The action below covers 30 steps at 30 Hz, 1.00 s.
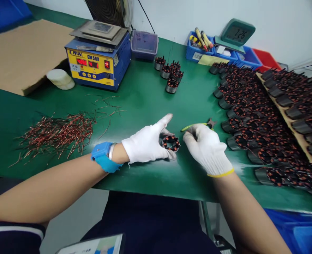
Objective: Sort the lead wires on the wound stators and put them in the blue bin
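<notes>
Copper-wound stator core point(171, 138): I am judging that steady work is depending on bracing it from outside, keeping pressure off its coils point(177, 143). It is sitting between the digits of my left hand point(148, 143), which is holding it lightly, 1 digit standing clear. My right hand point(205, 146) is curling by 1 pair of green-handled cutters point(211, 123); I cannot tell whether it is gripping them.

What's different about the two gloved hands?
The left hand holds a copper-wound ring, while the right hand is at the green-handled cutters; I can't tell if it grips them. The left hand has a blue band at its wrist; the right hand has a yellow glove edge there. Both are white-gloved.
</notes>
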{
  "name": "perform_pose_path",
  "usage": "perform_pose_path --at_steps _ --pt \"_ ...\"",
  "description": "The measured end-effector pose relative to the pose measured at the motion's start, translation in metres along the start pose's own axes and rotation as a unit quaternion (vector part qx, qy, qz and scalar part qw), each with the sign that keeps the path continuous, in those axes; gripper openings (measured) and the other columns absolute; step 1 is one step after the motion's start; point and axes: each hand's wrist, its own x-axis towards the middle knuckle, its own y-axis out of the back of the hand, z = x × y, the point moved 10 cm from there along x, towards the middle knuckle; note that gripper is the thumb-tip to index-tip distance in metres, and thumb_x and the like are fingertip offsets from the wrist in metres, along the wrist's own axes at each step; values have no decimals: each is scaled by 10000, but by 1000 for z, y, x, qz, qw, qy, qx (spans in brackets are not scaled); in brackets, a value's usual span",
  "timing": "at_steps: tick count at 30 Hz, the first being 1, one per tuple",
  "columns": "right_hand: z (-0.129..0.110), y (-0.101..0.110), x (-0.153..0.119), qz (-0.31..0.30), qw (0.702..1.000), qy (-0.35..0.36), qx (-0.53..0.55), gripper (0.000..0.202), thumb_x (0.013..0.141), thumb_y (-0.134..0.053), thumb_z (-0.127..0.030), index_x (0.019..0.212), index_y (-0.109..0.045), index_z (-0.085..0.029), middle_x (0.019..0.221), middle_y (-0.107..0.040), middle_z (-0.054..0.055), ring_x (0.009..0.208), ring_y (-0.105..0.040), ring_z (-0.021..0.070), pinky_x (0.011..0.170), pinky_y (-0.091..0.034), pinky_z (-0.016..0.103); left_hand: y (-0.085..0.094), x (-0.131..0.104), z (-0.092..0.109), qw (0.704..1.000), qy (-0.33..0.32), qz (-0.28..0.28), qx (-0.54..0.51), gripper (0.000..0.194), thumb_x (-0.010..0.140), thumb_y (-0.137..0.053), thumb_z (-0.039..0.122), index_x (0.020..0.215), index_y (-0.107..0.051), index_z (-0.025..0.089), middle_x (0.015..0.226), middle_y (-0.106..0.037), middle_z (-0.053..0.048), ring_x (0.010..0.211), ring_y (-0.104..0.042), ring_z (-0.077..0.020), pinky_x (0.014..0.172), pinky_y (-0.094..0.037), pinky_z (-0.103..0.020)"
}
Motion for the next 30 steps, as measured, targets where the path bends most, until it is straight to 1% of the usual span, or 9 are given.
perform_pose_path --at_steps 3,5,10,12,14,17,20,24,30 --pt "-12 -20 2 -91 984 23 154 282 863 -503 -399 1009 -628 -192 914 -683 37 779 -615 166 685 -450 277 -3 0 2 1000 -3 -26 -10 1220 627 -795 441 1538 -13 222 1198 -670 -66 862 -660 -179 779 -518 -295" --pt "-13 -29 4 -134 973 11 187 254 847 -523 -416 905 -625 -191 816 -671 8 698 -592 144 632 -429 260 -4 0 4 999 -8 -48 -9 1238 629 -796 431 1536 18 209 1197 -671 -70 850 -659 -172 767 -513 -286" --pt "13 -21 1 -133 989 -65 -24 267 840 -506 -433 725 -604 -213 652 -619 -9 583 -527 148 545 -318 273 -5 0 9 996 -30 -85 17 1223 628 -788 451 1536 -11 193 1237 -657 -97 833 -661 -169 729 -503 -275" --pt "17 -8 -4 -100 986 -57 -120 253 854 -481 -401 756 -623 -216 747 -653 29 629 -561 178 540 -318 285 -4 0 8 995 -37 -87 24 1201 628 -785 458 1537 -44 196 1242 -656 -103 804 -661 -166 705 -498 -270" --pt "12 18 -10 2 986 -30 -165 245 865 -476 -393 862 -645 -215 931 -671 73 690 -592 202 561 -368 307 -1 0 5 996 -36 -82 21 1192 627 -785 458 1537 -57 208 1258 -647 -108 744 -654 -151 660 -491 -263" --pt "-12 37 -27 93 991 87 -47 510 794 -596 -509 1209 -549 -217 1228 -596 115 712 -609 185 615 -473 329 6 1 -2 998 -23 -66 11 1225 609 -801 435 1537 -35 210 1263 -645 -109 721 -653 -143 652 -491 -262" --pt "-36 5 -38 -10 985 173 -15 933 683 -708 -541 1451 -306 -196 1351 -546 144 712 -637 196 608 -507 329 11 1 -3 998 -23 -58 1 1233 604 -806 401 1537 -27 190 1232 -660 -102 823 -671 -163 728 -501 -266" --pt "-30 -33 -34 -93 976 134 -147 524 891 -482 -391 1393 -446 -243 1239 -659 91 818 -688 260 613 -480 340 13 1 -4 998 -18 -67 6 1226 604 -805 431 1537 -48 187 1230 -657 -95 806 -667 -160 708 -506 -258" --pt "-16 -37 -26 -198 975 91 -49 296 906 -484 -382 1129 -652 -281 1045 -732 28 946 -677 240 736 -478 318 12 -5 0 994 -33 -38 92 986 645 -762 530 1480 -317 250 1203 -659 -54 980 -657 -216 852 -501 -310"
